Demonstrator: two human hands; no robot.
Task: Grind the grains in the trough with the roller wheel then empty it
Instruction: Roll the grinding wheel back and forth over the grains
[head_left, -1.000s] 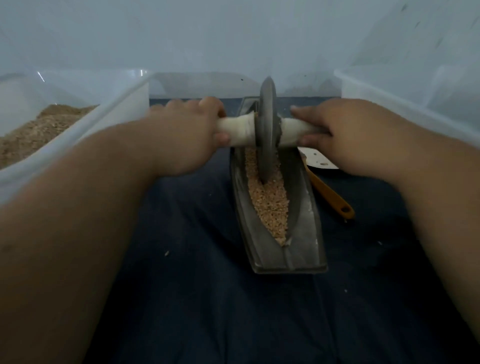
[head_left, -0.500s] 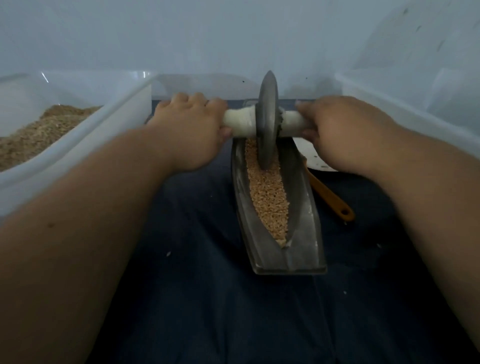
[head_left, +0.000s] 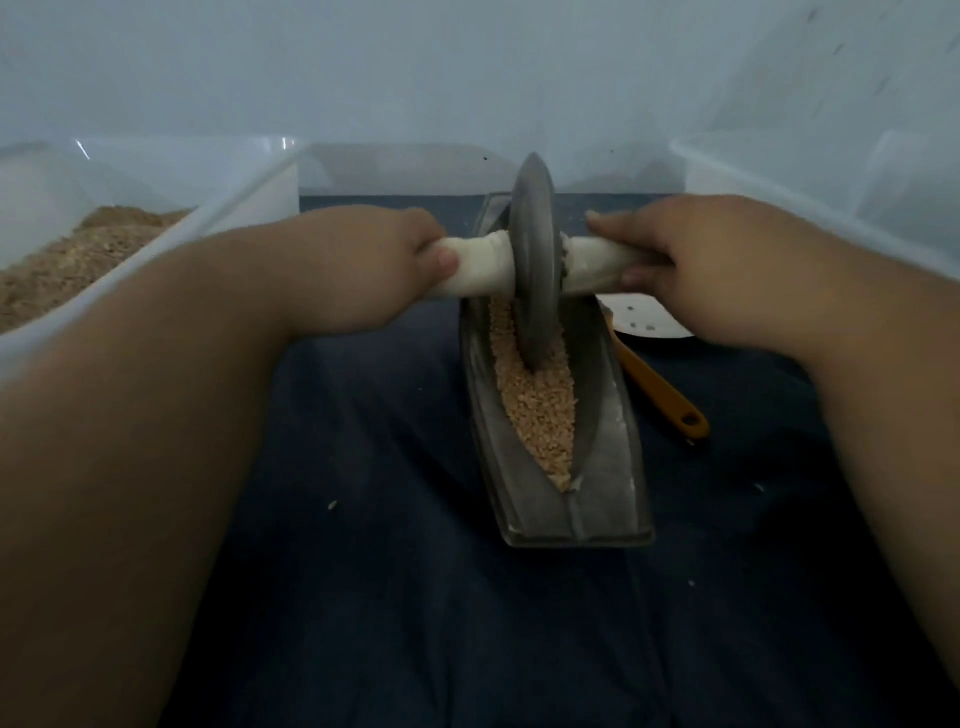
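Observation:
A grey boat-shaped trough (head_left: 608, 467) lies lengthwise on the dark blue cloth, holding tan grains (head_left: 540, 410) along its groove. The grey roller wheel (head_left: 535, 260) stands upright in the groove near the trough's middle, its lower rim sunk in the grains. A white-wrapped axle runs through the wheel. My left hand (head_left: 363, 270) grips the axle's left end, thumb over the wrap. My right hand (head_left: 691, 265) grips the right end. The far end of the trough is hidden behind the wheel and hands.
A clear plastic bin (head_left: 171, 249) with ground tan meal (head_left: 78, 260) stands at the left. Another clear bin (head_left: 831, 192) stands at the right. An orange-handled scoop (head_left: 660, 395) lies beside the trough's right side. Stray grains dot the cloth (head_left: 415, 597).
The wheel rolled toward the far end, then came back toward me along the groove; both hands moved with it, still gripping the axle.

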